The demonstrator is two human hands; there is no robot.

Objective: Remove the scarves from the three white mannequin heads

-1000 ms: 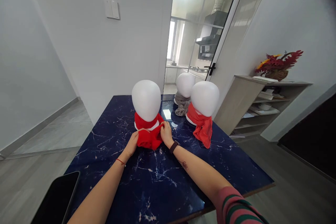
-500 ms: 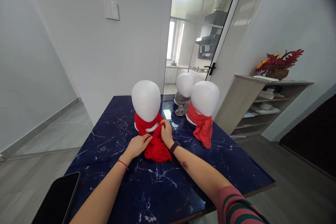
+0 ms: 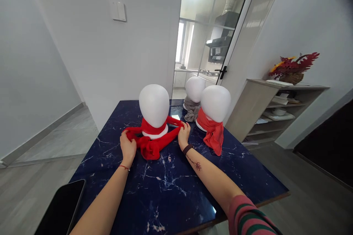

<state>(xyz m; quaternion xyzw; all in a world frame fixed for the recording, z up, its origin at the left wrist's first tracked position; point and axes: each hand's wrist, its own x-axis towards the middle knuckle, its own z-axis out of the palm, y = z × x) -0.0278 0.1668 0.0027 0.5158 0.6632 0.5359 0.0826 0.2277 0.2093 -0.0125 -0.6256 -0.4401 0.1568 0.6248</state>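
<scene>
A white mannequin head (image 3: 154, 104) stands upright on the dark blue marbled table. Round its neck goes a red scarf (image 3: 150, 147), with a bunched knot or fold lying in front of the base. My left hand (image 3: 128, 147) is closed on the scarf to the left of the neck. On the other side, my right hand (image 3: 184, 134) grips the scarf, pulling a stretch of it outward. Between the two hands the cloth spans taut across the front. What lies inside my curled fingers is partly hidden.
Right of my right hand stands a second mannequin head (image 3: 215, 102) wearing a coral-red scarf (image 3: 213, 134). Behind it is another head (image 3: 195, 89) with a grey scarf (image 3: 191, 109). A black phone (image 3: 62, 207) lies at the table's left edge. A shelf unit (image 3: 264, 99) stands beyond the right side.
My hands have moved apart, left hand leftward and right hand slightly right and up. The scarf's bunched, hanging part has been drawn in closer to the neck and stretched sideways.
</scene>
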